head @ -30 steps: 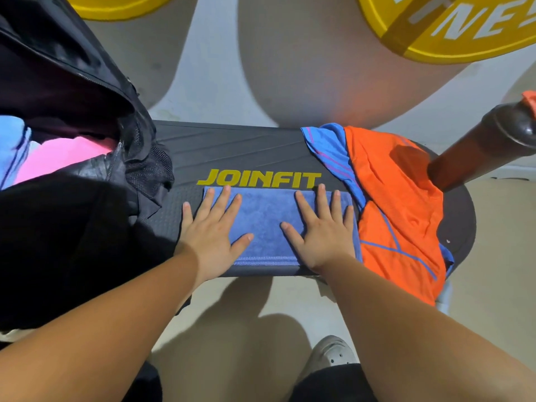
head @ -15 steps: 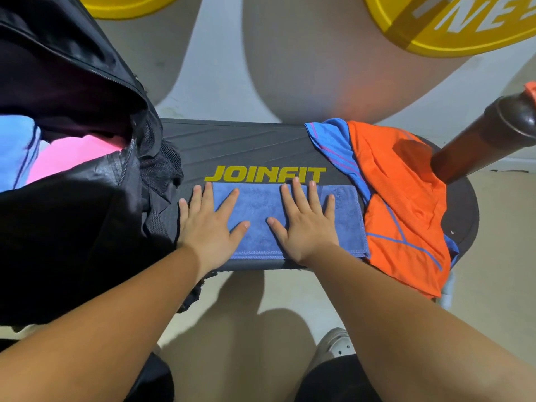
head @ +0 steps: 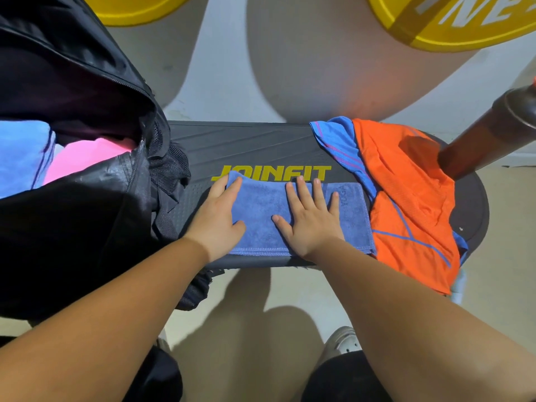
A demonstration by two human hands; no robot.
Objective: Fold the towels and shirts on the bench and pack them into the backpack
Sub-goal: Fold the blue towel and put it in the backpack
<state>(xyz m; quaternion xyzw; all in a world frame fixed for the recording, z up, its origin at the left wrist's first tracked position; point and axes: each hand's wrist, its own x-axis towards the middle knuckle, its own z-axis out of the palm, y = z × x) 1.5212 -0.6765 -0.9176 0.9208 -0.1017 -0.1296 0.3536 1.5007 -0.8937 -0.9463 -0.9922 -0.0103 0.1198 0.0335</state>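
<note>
**Blue towel ready for one more fold**

The blue towel point(head: 258, 210) lies flat on the near edge of the bench point(head: 249, 146), just under the yellow letters. It is soft, light and floppy. It will bend anywhere and will not break, but a loose fold could flop open. The best place to hold it is by an end or a corner, with the other hand pressing the middle down.

The left hand point(head: 216, 219) holds the left end of the towel. The thumb is on top and some fingers are tucked under, so the far left corner lifts up a little. The right hand point(head: 311, 219) lies flat on the towel with its fingers spread wide, pressing and holding nothing. I think the next move is to fold the left end over to the right.

Just to the right, touching the towel, an orange shirt point(head: 406, 198) lies in a heap, not folded yet. To the left the black backpack point(head: 72, 233) stands open, with a pink cloth point(head: 87, 158) and a light blue cloth point(head: 20, 158) inside.
</note>
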